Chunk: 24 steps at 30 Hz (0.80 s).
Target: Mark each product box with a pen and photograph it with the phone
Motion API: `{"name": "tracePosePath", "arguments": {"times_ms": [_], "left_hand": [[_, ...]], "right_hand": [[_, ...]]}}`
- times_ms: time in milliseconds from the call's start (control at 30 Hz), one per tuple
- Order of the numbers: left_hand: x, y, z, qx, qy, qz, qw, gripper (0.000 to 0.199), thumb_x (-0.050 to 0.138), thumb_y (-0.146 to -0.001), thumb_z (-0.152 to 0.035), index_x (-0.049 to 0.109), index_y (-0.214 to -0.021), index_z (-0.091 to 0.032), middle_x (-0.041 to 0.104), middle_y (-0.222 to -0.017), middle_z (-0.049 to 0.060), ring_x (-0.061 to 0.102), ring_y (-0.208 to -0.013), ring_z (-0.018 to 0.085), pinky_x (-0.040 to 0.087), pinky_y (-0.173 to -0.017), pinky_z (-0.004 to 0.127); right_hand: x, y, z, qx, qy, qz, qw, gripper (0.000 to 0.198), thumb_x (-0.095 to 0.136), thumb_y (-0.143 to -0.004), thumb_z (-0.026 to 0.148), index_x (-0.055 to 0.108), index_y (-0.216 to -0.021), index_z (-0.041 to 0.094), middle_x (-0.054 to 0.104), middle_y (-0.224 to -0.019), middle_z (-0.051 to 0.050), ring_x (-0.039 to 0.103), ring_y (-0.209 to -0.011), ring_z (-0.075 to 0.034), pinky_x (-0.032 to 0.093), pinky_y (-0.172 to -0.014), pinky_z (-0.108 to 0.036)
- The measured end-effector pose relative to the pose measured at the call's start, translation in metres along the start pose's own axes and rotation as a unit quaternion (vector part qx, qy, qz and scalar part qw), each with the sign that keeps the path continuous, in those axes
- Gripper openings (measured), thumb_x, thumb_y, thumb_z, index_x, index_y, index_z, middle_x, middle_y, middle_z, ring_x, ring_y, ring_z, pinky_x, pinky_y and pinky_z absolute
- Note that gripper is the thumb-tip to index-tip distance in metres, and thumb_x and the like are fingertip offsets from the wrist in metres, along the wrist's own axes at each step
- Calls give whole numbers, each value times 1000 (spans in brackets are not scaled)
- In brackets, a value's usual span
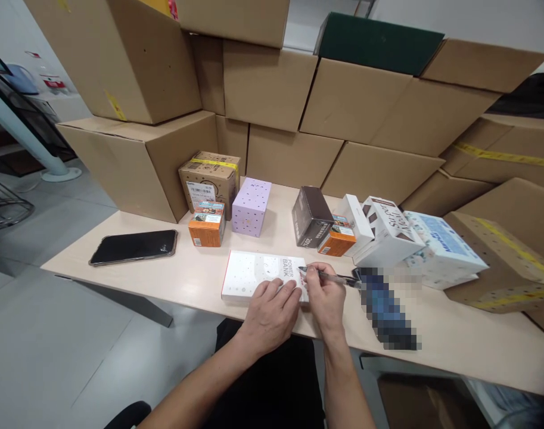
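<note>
A white power bank box (245, 275) with grey "POWER BANK" lettering and a red left edge lies flat near the table's front edge. My left hand (272, 310) rests on its front part, fingers laid out over the top face. My right hand (326, 298) grips a dark pen (336, 277) between thumb and fingers. The pen's tip is at the box's top face, right of the lettering, beside small red marks. Whether the tip touches the surface cannot be made out. My right hand covers the box's right end.
A black phone (135, 246) lies on the table (191, 277) at left. Behind stand an orange box (208, 225), a lilac box (251, 208), a dark brown box (314, 217) and white boxes (388, 232). Stacked cartons (294, 156) wall the back. A blurred-out dark object (385, 310) lies right.
</note>
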<state>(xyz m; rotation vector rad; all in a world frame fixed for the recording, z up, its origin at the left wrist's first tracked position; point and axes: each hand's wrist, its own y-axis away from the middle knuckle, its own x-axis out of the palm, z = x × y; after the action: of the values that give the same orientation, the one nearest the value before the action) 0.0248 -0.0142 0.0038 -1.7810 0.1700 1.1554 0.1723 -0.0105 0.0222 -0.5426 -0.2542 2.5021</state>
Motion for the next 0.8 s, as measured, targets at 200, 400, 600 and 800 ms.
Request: {"name": "tracePosePath", "arguments": {"times_ms": [200, 400, 600, 800], "left_hand": [[0, -1, 0, -1, 2, -5, 1000, 28, 57, -92, -20, 62, -119, -15, 68, -121, 8, 58, -107, 26, 42, -88, 41], [-1, -2, 0, -4, 5, -1, 1000, 28, 56, -92, -20, 62, -119, -15, 68, -121, 9, 59, -107, 25, 43, -86, 40], [-1, 0, -1, -5, 8, -2, 1000, 30, 57, -91, -20, 61, -121, -15, 67, -123, 7, 58, -109, 26, 43, -88, 41], [0, 0, 0, -6, 7, -1, 1000, 29, 57, -92, -20, 62, -120, -15, 68, -122, 8, 58, -108, 25, 43, -88, 40]], "right_hand": [[2, -2, 5, -22, 47, 17, 999, 25, 52, -90, 43, 59, -82, 20, 62, -65, 3, 55, -58, -13, 43, -62, -25], [1, -6, 8, -34, 74, 45, 996, 24, 51, -90, 42, 59, -81, 21, 61, -61, 3, 55, -55, -13, 42, -59, -25], [1, -5, 10, -42, 88, 44, 994, 25, 49, -90, 41, 58, -79, 21, 62, -62, 2, 56, -56, -14, 42, -61, -25], [-1, -6, 11, -39, 83, 46, 995, 27, 49, -90, 43, 60, -82, 20, 64, -65, 1, 56, -57, -14, 43, -62, -25]]}}
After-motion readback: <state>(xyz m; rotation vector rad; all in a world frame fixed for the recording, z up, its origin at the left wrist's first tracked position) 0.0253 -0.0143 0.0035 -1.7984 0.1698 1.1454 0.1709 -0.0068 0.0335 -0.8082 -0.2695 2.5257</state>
